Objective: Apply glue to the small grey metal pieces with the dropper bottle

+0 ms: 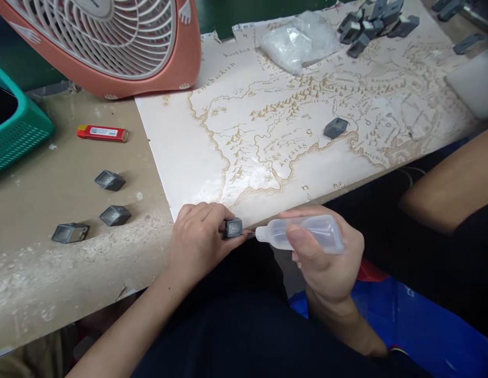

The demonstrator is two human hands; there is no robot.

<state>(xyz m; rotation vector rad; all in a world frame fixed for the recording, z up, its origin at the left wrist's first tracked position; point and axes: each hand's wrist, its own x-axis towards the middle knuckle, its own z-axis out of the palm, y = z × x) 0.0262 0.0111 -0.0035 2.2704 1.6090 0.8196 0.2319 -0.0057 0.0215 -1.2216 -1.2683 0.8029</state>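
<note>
My left hand (200, 236) pinches a small grey square-framed part (234, 228) at the table's front edge. My right hand (322, 257) grips a translucent plastic squeeze bottle (302, 233) on its side. The bottle's white nozzle (261, 234) points left and stops just short of the grey part, and I cannot see them touching. Three similar grey parts (110, 180) stand on the bare beige tabletop (70, 273) to the left of my hands. Another one (335, 127) sits on the map-printed sheet (180, 136).
A heap of grey parts (373, 26) and a clear plastic bag (297, 44) lie at the sheet's far end. An orange fan (110, 47), teal basket (19, 121) and red lighter (102, 133) are at left. Another person's forearm (448, 184) and a blue bin (401, 325) are at right.
</note>
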